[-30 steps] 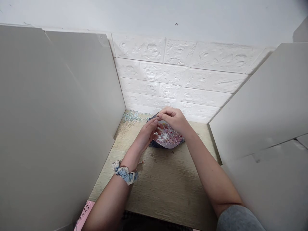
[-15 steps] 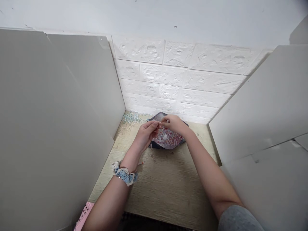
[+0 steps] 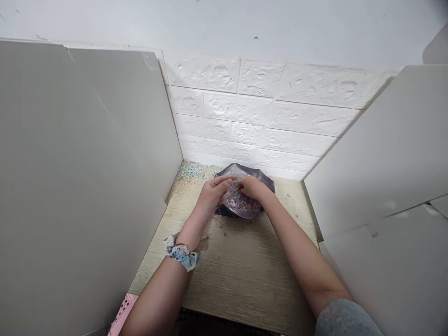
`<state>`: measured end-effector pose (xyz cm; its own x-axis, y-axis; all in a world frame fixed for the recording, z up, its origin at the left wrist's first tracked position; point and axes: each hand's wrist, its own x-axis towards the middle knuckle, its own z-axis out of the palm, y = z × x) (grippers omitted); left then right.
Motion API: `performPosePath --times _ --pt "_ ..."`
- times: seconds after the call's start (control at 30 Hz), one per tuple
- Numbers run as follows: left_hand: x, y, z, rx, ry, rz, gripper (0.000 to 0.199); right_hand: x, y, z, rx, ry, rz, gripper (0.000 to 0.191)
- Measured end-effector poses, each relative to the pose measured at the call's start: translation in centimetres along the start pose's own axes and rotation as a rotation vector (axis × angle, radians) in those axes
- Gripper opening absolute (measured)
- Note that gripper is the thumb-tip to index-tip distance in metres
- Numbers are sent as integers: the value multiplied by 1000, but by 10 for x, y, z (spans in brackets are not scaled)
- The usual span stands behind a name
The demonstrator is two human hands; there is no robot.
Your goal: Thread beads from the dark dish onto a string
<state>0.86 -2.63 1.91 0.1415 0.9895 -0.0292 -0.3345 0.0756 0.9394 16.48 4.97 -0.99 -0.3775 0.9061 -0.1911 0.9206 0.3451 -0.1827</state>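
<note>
An open dark bag (image 3: 269,182) with a silvery lining lies against the wall, holding many small pink, red and clear beads (image 3: 241,203). Over its left side is my left hand (image 3: 214,192), thumb and index finger pressed together; whatever they pinch is too small to make out. My right hand (image 3: 252,186) reaches into the bag's opening from the right, just above the beads. Its fingers are curled together, and I cannot make out what is between them. Around my left wrist is a blue and white scrunchie (image 3: 184,254). A few orange and pale beads (image 3: 206,237) show beside that wrist.
A spread of pale blue beads (image 3: 196,171) lies at the table's back left corner. Loose beads dot the wooden table (image 3: 245,275). Grey panels (image 3: 87,177) stand on both sides, with a white brick-patterned wall (image 3: 245,112) behind. A pink perforated object (image 3: 122,310) shows at lower left.
My right hand has moved away from the left fingertips, down into the bag's opening above the beads. The left hand has stayed nearly in place.
</note>
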Motion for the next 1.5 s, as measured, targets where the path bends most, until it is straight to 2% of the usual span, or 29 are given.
performPosePath --times 0.27,0.57,0.83,1.07,1.5 --pt "1 -1 -1 4 -6 25 25 -2 4 -3 4 -2 -11 24" --pt "1 -1 0 4 16 16 23 1 2 -1 -19 -42 8 18" --pt "3 -2 0 -20 69 3 22 -5 -8 -4 -97 -33 56 25" --pt "4 -4 0 16 68 9 21 -1 -7 2 -119 -29 53 28" --pt "4 -3 1 126 113 27 20 -1 -7 6 -7 12 4 21"
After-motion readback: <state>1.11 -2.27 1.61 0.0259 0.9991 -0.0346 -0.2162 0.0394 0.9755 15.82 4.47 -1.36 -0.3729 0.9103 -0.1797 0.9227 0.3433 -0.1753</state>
